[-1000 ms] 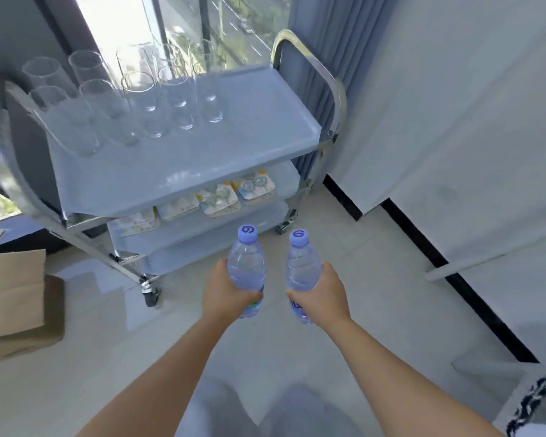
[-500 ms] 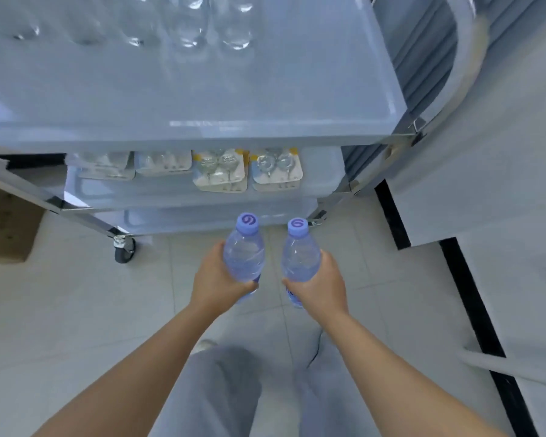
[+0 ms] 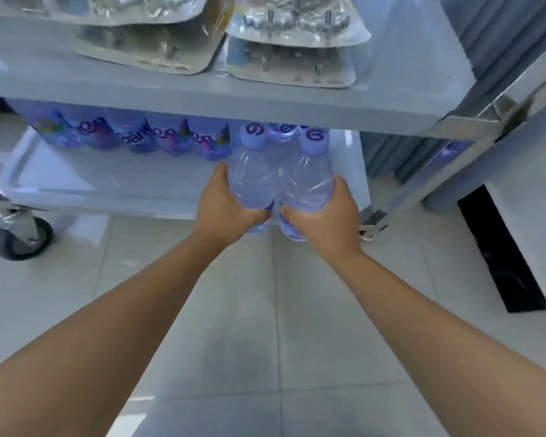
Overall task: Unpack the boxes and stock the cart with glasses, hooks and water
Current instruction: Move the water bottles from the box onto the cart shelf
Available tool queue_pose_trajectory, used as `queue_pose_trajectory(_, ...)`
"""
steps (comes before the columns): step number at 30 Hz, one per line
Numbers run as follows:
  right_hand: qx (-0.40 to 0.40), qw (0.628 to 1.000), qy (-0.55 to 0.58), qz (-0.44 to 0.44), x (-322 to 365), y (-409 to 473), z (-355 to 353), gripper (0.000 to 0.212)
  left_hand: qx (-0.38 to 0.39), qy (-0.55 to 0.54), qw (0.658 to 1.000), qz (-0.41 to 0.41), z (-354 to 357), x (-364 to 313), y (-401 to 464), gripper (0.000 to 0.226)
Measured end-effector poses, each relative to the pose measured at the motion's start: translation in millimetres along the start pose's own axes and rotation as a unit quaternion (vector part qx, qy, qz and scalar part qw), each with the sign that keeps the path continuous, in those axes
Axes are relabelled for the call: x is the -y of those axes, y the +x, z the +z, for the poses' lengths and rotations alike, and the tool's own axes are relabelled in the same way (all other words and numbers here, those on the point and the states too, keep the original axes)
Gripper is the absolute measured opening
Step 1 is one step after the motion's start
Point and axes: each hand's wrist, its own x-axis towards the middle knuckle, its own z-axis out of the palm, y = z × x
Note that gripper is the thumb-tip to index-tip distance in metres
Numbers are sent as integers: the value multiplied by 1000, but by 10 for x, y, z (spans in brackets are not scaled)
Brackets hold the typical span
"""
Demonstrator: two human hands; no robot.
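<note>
Two water bottles [image 3: 281, 181], full, weighty and slick-walled, sat side by side at the cart's bottom shelf [image 3: 108, 184]; my left hand [image 3: 224, 206] and right hand [image 3: 325, 212] each wrapped one low on its barrel.

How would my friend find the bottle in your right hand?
Look at the grey cart's bottom shelf, at its front edge. Two bottles are held side by side there. The right hand's bottle is the one nearer the cart's metal corner leg.
</note>
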Motion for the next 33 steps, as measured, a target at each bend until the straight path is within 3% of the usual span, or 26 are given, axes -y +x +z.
queue_pose_trajectory(4,-35,997,12,-62,-131,289,135,44,-27,0,999,22,235,88,352,67)
queue_pose_trajectory(8,-77,994,49,-59,-245,520,204,61,-43,-37,996,62,492,108,509,61)
queue_pose_trajectory(11,-50,995,49,-66,-417,519,173,73,-32,-13,996,76,654,204,508,72)
queue_pose_trajectory(16,-22,998,-23,-60,-595,570,207,62,-38,180,981,69,644,305,490,81)
queue_pose_trajectory(21,-42,996,-52,-50,-591,767,257,63,-25,176,983,43,676,194,574,79)
queue_pose_trajectory(33,-65,994,-68,-57,-571,1297,239,63,-103,169,980,15,1096,8,988,78)
